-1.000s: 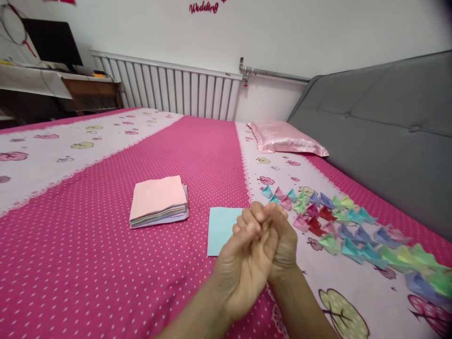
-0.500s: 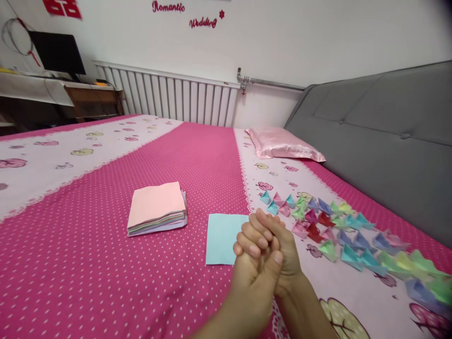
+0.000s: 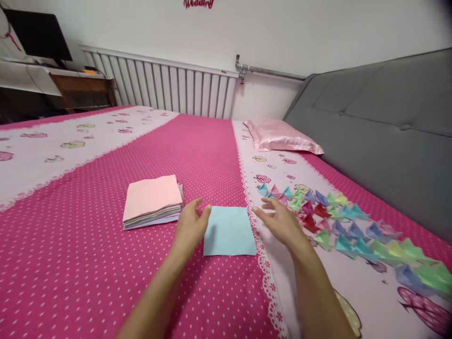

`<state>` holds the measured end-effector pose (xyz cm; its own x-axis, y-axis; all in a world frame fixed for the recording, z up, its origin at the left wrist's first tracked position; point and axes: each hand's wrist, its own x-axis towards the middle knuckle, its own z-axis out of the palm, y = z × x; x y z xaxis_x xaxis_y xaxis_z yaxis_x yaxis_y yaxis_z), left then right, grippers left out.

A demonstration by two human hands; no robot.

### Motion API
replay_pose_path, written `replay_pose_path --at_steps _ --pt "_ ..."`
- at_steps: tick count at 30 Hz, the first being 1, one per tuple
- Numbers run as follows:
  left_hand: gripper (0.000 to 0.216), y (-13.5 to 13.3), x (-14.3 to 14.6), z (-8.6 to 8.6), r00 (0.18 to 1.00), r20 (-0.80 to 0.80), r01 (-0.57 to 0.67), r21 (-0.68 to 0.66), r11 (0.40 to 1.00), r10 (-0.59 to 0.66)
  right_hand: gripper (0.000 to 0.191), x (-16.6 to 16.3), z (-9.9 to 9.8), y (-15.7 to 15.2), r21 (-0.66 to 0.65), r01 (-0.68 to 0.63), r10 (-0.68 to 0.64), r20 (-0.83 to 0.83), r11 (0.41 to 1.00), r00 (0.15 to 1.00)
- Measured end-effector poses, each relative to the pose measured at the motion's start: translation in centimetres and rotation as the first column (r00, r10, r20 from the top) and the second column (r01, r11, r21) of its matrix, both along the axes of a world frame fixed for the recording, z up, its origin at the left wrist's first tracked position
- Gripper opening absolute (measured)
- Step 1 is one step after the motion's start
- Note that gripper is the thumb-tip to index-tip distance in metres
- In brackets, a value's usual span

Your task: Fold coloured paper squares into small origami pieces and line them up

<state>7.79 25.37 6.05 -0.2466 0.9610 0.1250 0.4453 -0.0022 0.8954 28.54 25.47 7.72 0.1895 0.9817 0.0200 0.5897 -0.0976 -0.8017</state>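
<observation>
A light blue paper square (image 3: 229,230) lies flat on the pink dotted bedspread (image 3: 88,263). My left hand (image 3: 190,225) hovers at the square's left edge, fingers apart and empty. My right hand (image 3: 280,222) hovers at its right edge, fingers stretched out, holding nothing. A stack of coloured paper sheets (image 3: 151,207) with a pale pink top sheet sits just left of my left hand. Rows of several small folded paper shapes (image 3: 339,226) in blue, green, pink and red lie to the right of my right hand.
A pink satin pillow (image 3: 282,136) lies at the far side by a grey padded headboard (image 3: 381,127). A white radiator (image 3: 162,84) runs along the back wall. A desk with a dark screen (image 3: 38,33) stands at the far left.
My two hands were clasped together in front of me; they have come apart and moved forward to either side of the blue square. The view tilted down a little.
</observation>
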Motion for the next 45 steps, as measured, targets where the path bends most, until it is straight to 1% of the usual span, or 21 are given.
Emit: replay_pose_path --at_steps 1,2,4,6,8,11,13,15,17,20,23,25,27,29,31,32,34,37,40,43,45 --pt "0.044 0.4 -0.5 -0.5 1.000 -0.007 -0.024 -0.043 0.999 0.024 0.055 0.2 -0.7 0.3 -0.055 -0.012 0.018 0.099 0.998 0.995" --pt "0.042 0.7 -0.9 -1.0 1.000 0.003 -0.020 -0.090 0.996 0.021 0.054 0.4 -1.4 0.7 -0.110 -0.027 0.045 0.163 0.994 0.986" --pt "0.036 1.0 -1.1 -1.7 0.997 0.080 0.013 -0.167 0.986 0.001 0.049 0.5 -2.7 1.3 -0.180 -0.054 0.095 0.228 0.982 0.969" --pt "0.034 0.9 -0.9 -2.1 0.979 0.203 0.056 -0.237 0.970 -0.007 0.048 0.4 -3.9 1.8 -0.202 -0.057 0.104 0.236 0.978 0.966" --pt "0.034 0.7 -0.5 -2.1 0.942 0.336 0.110 -0.293 0.950 -0.005 0.051 0.2 -4.8 2.1 -0.221 -0.073 0.109 0.159 0.973 0.981" --pt "0.033 0.5 0.1 -1.9 0.864 0.503 0.214 -0.349 0.912 -0.010 0.055 -0.3 -5.5 2.3 -0.242 -0.118 0.104 -0.072 0.963 0.992" --pt "0.028 0.5 0.3 -1.8 0.826 0.563 0.228 -0.365 0.903 0.019 0.056 -0.6 -5.3 2.2 -0.224 -0.154 0.095 -0.255 0.962 0.962" --pt "0.023 0.5 0.4 -1.8 0.782 0.622 0.221 -0.344 0.913 0.045 0.056 -1.0 -4.6 1.9 -0.182 -0.197 0.104 -0.423 0.963 0.900" --pt "0.022 0.6 0.4 -1.7 0.705 0.707 0.237 -0.311 0.921 0.057 0.055 -1.3 -3.6 1.5 -0.130 -0.238 0.133 -0.539 0.963 0.831" --pt "0.022 0.6 0.3 -1.2 0.589 0.806 0.306 -0.288 0.908 0.058 0.054 -1.5 -2.1 1.1 -0.066 -0.239 0.150 -0.611 0.969 0.777" --pt "0.024 0.5 0.0 -0.5 0.551 0.835 0.382 -0.243 0.892 -0.008 0.058 -1.6 -1.2 0.8 -0.028 -0.198 0.136 -0.633 0.980 0.762" --pt "0.026 0.3 -0.1 -0.1 0.560 0.828 0.402 -0.227 0.887 -0.042 0.062 -1.7 -0.8 0.6 -0.005 -0.181 0.135 -0.644 0.983 0.753" --pt "0.027 0.1 -0.1 0.1 0.577 0.816 0.391 -0.233 0.890 -0.040 0.069 -1.9 -0.4 0.4 0.027 -0.184 0.157 -0.651 0.983 0.743" --pt "0.029 -0.1 0.0 0.4 0.586 0.810 0.377 -0.240 0.895 -0.030 0.078 -2.0 0.0 0.0 0.077 -0.206 0.206 -0.649 0.976 0.732" --pt "0.032 -0.3 0.1 0.5 0.591 0.806 0.373 -0.233 0.898 -0.036 0.082 -2.2 0.4 -0.3 0.132 -0.246 0.273 -0.632 0.960 0.725" --pt "0.034 -0.3 0.2 0.6 0.594 0.803 0.372 -0.226 0.900 -0.045 0.080 -2.2 0.6 -0.5 0.154 -0.277 0.311 -0.622 0.949 0.718" --pt "0.039 -0.5 0.2 0.7 0.605 0.794 0.372 -0.208 0.905 -0.066 0.070 -2.2 0.7 -0.6 0.175 -0.346 0.377 -0.612 0.922 0.695" --pt "0.045 -0.6 0.2 1.0 0.635 0.763 0.374 -0.167 0.912 -0.121 0.054 -2.1 0.6 -0.6 0.151 -0.403 0.404 -0.618 0.903 0.674" --pt "0.056 -0.7 0.5 1.5 0.691 0.694 0.343 -0.068 0.937 -0.202 0.048 -2.0 0.2 -0.4 0.107 -0.361 0.343 -0.635 0.926 0.693" --pt "0.086 -0.9 0.8 2.0 0.755 0.603 0.276 0.065 0.959 -0.258 0.046 -1.9 0.0 -0.2 0.099 -0.294 0.286 -0.645 0.951 0.709" --pt "0.098 -0.9 0.8 2.0 0.803 0.524 0.240 0.151 0.959 -0.284 0.045 -1.9 -0.1 -0.1 0.106 -0.265 0.270 -0.639 0.958 0.721"
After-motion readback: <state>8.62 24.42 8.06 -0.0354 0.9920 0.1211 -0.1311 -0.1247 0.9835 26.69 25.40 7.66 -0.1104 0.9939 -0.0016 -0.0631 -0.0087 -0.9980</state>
